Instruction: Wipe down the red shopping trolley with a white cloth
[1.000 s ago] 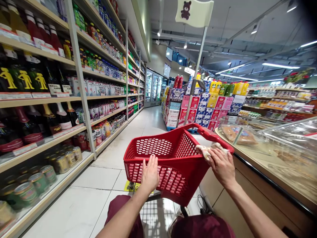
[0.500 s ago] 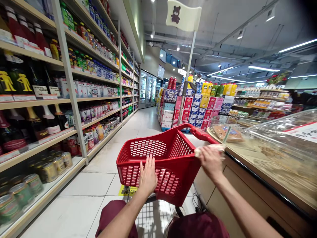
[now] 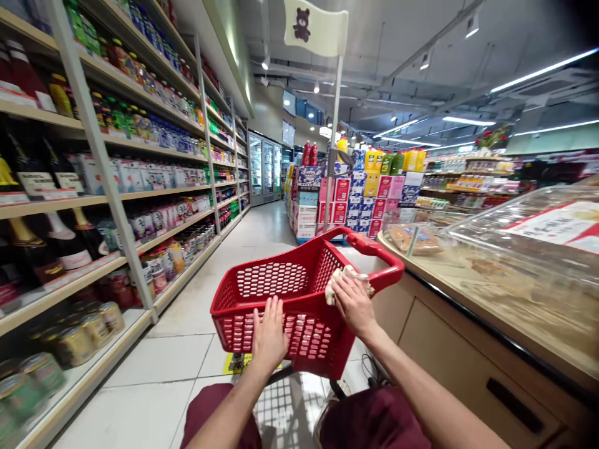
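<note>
A red plastic shopping cart (image 3: 306, 305) with perforated sides stands right in front of me, its basket holding nothing that I can see. My left hand (image 3: 270, 337) lies against the near side and rim, fingers stretched out, gripping nothing. In my right hand (image 3: 356, 307) is a crumpled whitish cloth (image 3: 349, 272). The fingers press it onto the near rim, close to where the handle (image 3: 374, 249) begins. The cloth partly hides the rim beneath.
Drink shelves (image 3: 163, 187) line the left side. A wooden counter (image 3: 435, 324) with clear covers stands close on the right. Stacked drink cartons (image 3: 360, 202) stand beyond the cart. A pole (image 3: 336, 106) rises there, bearing a bear flag (image 3: 316, 28). Cables (image 3: 373, 373) lie by the counter.
My right hand and the cloth have moved left from the handle's base onto the near rim. My left hand keeps its place on the cart's side. The view has turned slightly right.
</note>
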`<move>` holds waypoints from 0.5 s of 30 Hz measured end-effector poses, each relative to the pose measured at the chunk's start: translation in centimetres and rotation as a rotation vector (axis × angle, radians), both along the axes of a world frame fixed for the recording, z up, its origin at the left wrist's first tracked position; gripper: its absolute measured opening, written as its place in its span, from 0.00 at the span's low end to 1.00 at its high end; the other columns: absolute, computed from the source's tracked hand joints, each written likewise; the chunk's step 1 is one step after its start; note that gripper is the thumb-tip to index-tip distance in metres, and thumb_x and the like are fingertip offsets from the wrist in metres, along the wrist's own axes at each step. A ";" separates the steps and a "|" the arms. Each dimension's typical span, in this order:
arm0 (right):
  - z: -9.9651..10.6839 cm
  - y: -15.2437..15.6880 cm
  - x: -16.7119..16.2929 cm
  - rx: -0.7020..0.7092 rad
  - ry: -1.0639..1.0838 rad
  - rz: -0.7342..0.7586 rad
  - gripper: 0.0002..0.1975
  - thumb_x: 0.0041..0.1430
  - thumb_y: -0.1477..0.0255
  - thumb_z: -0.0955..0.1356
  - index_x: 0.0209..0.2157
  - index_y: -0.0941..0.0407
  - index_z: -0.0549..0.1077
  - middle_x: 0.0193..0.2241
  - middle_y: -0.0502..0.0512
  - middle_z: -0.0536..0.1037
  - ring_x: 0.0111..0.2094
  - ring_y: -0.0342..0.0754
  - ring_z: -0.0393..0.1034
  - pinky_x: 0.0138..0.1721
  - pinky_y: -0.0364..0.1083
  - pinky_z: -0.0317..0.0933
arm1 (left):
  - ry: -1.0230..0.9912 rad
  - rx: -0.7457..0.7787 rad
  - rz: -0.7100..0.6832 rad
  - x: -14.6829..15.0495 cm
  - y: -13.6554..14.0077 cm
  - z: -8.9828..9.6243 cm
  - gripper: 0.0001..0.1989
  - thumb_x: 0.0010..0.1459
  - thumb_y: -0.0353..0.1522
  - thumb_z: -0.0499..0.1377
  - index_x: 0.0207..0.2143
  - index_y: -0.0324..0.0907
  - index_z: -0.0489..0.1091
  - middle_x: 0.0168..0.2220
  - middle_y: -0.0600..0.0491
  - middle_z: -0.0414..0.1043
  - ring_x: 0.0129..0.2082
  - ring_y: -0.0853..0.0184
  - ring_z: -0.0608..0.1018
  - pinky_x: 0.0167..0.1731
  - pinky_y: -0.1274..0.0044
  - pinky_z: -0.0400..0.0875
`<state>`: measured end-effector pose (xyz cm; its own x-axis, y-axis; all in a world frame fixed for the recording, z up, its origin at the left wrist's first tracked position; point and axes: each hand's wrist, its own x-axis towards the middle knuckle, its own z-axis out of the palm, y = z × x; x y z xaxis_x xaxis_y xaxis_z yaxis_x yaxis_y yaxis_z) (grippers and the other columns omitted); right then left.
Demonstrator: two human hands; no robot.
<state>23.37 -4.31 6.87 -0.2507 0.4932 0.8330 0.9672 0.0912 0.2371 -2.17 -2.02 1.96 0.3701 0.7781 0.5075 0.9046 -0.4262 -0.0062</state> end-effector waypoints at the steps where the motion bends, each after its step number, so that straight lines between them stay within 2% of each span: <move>1: -0.2 -0.1 -0.4 -0.023 -0.015 0.029 0.16 0.58 0.72 0.58 0.44 0.56 0.71 0.44 0.54 0.73 0.49 0.49 0.62 0.54 0.51 0.46 | 0.003 -0.008 0.005 -0.3 -0.1 -0.1 0.32 0.48 0.28 0.48 0.58 0.35 0.48 0.60 0.47 0.45 0.61 0.60 0.46 0.57 0.60 0.42; 3: -0.3 -0.4 0.3 -0.032 -0.003 0.024 0.16 0.57 0.72 0.58 0.44 0.56 0.70 0.44 0.55 0.73 0.48 0.49 0.63 0.55 0.52 0.44 | -0.008 -0.023 0.049 -1.1 -0.2 -0.4 0.33 0.48 0.28 0.48 0.58 0.33 0.46 0.61 0.46 0.43 0.61 0.60 0.46 0.57 0.60 0.42; 6: -0.5 -0.4 1.7 0.043 0.092 -0.089 0.16 0.57 0.71 0.58 0.45 0.58 0.70 0.44 0.58 0.73 0.49 0.51 0.62 0.55 0.54 0.43 | -0.020 -0.036 0.095 -1.9 -0.4 -0.9 0.35 0.47 0.27 0.48 0.59 0.32 0.43 0.61 0.45 0.41 0.61 0.61 0.44 0.57 0.59 0.41; 8: -1.0 0.2 0.2 0.047 0.105 -0.096 0.16 0.57 0.71 0.58 0.44 0.60 0.70 0.43 0.59 0.73 0.49 0.52 0.62 0.54 0.53 0.44 | -0.014 -0.046 0.083 -2.2 -0.4 -1.0 0.35 0.47 0.27 0.48 0.59 0.32 0.43 0.62 0.46 0.40 0.61 0.61 0.43 0.57 0.59 0.40; 12: -2.6 1.3 -6.2 -0.110 -0.009 0.073 0.16 0.58 0.71 0.58 0.45 0.58 0.70 0.45 0.56 0.72 0.49 0.50 0.62 0.54 0.51 0.45 | 0.005 -0.040 0.056 -3.2 -0.2 -1.1 0.34 0.48 0.28 0.48 0.59 0.33 0.43 0.61 0.47 0.41 0.61 0.61 0.43 0.57 0.59 0.38; 15: -2.7 1.1 -6.4 -0.140 -0.023 0.081 0.16 0.59 0.70 0.58 0.45 0.57 0.69 0.44 0.55 0.73 0.47 0.50 0.63 0.54 0.53 0.44 | -0.028 -0.037 0.131 -4.7 0.2 -1.1 0.35 0.47 0.27 0.48 0.59 0.32 0.43 0.61 0.45 0.42 0.61 0.60 0.44 0.57 0.58 0.40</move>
<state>17.00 -3.21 4.12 -0.3129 0.5815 0.7510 0.9497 0.2026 0.2388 -6.84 -1.84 0.81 0.2504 0.8375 0.4858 0.9521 -0.3039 0.0332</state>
